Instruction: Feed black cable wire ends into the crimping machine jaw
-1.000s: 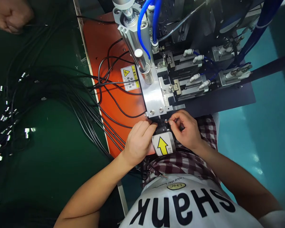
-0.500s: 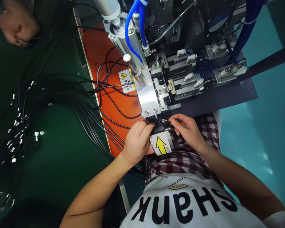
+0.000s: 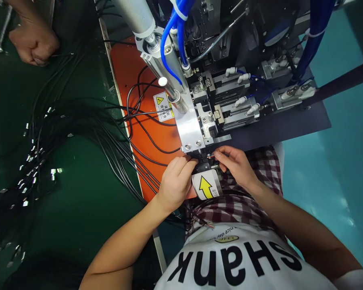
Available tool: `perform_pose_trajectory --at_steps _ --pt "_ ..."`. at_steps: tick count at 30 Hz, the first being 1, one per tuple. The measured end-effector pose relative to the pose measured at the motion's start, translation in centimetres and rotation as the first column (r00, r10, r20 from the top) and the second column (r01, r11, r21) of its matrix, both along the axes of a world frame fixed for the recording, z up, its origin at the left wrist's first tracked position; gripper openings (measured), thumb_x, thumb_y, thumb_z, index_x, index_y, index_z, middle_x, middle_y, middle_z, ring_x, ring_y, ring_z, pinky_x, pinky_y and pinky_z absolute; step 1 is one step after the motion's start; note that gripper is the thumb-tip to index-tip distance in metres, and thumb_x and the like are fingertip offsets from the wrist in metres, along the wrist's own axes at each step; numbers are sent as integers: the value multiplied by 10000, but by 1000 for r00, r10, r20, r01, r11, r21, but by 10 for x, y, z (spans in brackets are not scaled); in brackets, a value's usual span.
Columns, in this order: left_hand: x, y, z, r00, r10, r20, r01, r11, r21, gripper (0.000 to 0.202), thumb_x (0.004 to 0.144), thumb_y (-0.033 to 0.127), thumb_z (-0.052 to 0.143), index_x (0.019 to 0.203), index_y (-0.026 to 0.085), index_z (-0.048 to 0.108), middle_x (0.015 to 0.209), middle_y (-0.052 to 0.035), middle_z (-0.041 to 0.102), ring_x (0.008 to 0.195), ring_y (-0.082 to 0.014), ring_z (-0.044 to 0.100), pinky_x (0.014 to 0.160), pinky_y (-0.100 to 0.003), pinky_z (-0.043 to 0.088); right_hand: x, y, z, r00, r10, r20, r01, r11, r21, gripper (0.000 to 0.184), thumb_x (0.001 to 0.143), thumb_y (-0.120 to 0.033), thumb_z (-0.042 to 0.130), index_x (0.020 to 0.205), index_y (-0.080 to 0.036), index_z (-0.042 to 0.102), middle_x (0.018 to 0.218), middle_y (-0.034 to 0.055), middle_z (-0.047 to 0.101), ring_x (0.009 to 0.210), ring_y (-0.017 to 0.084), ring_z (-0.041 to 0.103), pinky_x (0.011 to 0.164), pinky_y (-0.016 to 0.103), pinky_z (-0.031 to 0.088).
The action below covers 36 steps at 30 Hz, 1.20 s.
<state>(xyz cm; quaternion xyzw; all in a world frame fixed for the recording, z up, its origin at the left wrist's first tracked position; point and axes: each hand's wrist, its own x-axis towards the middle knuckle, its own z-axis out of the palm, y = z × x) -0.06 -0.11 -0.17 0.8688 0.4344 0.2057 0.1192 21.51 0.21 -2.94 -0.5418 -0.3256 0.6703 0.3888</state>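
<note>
Pinching thin wires [image 3: 211, 155] just beyond the arrow label [image 3: 206, 186] in the head view, the right hand [image 3: 236, 164] has its grip closed. Left of the label, the left hand [image 3: 176, 179] curls beside the machine [image 3: 190, 129]; whether its grip holds anything is hidden.

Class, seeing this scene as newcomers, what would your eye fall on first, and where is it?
Probably the bold yellow arrow on its white label, just below the spot where the left hand and right hand work at the machine. Next, perhaps, the bright blue tubes at the top, and the tangle of black cables spread over the green table at the picture's left.
</note>
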Motion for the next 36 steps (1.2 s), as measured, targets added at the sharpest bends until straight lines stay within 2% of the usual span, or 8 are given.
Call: perform_pose_trajectory --at_steps 9,15,19,23,26,31,36 --pt "-2 -1 0 1000 -2 5 2 1000 -15 279 960 75 472 1186 164 609 1000 -116 669 928 -206 607 814 -337 528 -8 8 3 988 -58 -144 38 990 -134 261 786 -403 787 801 -168 674 700 -37 586 484 42 413 485 233 307" --pt "-4 -3 -1 1000 9 -6 -10 1000 -16 280 956 81 488 1195 166 607 1026 -119 673 960 -212 618 837 -340 529 -8 7 1 968 -115 -224 59 968 -243 262 769 -389 781 775 -165 645 740 -37 583 488 41 474 480 224 306" --pt "-3 -1 1 1000 26 4 -26 1000 -1 245 953 88 489 1155 157 609 945 -104 662 913 -208 612 809 -335 531 -7 4 -1 978 -117 -174 83 978 -194 283 824 -447 729 832 -175 653 786 -29 603 513 50 505 508 235 347" --pt "0 1 7 999 20 36 -19 999 -28 203 946 77 502 1106 151 604 973 -106 666 961 -208 605 873 -341 533 -9 7 4 992 -21 -123 9 995 -102 324 844 -484 711 810 -171 634 777 -31 603 509 46 489 525 237 343" --pt "-3 0 12 999 35 13 -34 998 -49 184 950 83 509 1094 140 608 1015 -117 669 1001 -215 601 903 -351 533 -9 8 6 993 10 -120 -23 994 -106 314 824 -452 743 781 -164 626 732 -36 586 503 43 463 526 234 332" --pt "-24 -18 14 995 80 -62 -82 997 -17 328 956 95 502 1263 150 607 1140 -139 675 1038 -231 600 930 -399 536 -6 6 3 994 20 -108 -29 997 -77 321 819 -466 754 785 -167 642 730 -32 590 510 47 454 531 238 346" --pt "-42 -39 9 982 147 -118 -143 989 41 527 959 86 450 1469 211 497 1295 -168 609 1213 -286 547 1036 -505 501 -8 4 3 996 10 -86 -16 997 -77 359 770 -484 795 746 -164 635 710 -38 574 502 43 450 519 234 334"
